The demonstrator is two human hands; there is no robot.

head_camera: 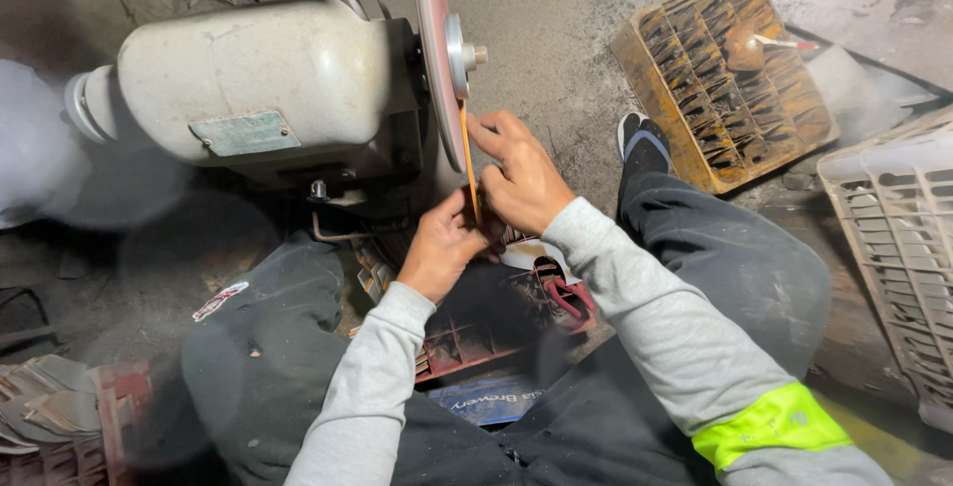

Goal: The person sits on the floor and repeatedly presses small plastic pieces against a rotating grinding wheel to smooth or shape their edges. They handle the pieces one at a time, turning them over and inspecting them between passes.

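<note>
Both hands are meeting just below the grinding wheel [433, 59], which is standing edge-on at the front of the pale motor housing [248, 89]. The left hand [442, 248] is curling tightly around the lower end of a thin orange blade [469, 173], wrist bent upward, while the right hand [521, 178] is pinching the blade's upper part, fingers stretched toward the wheel's rim so the strip is touching or nearly touching it. Beneath the wheel, between the knees, a red crate [496, 322] is sitting with red-handled pieces in it. Right of the wheel, an orange slotted crate [730, 74] is lying tilted, a small brush resting on it; farther right, a pale plastic basket [893, 248] is showing only its latticed wall.
</note>
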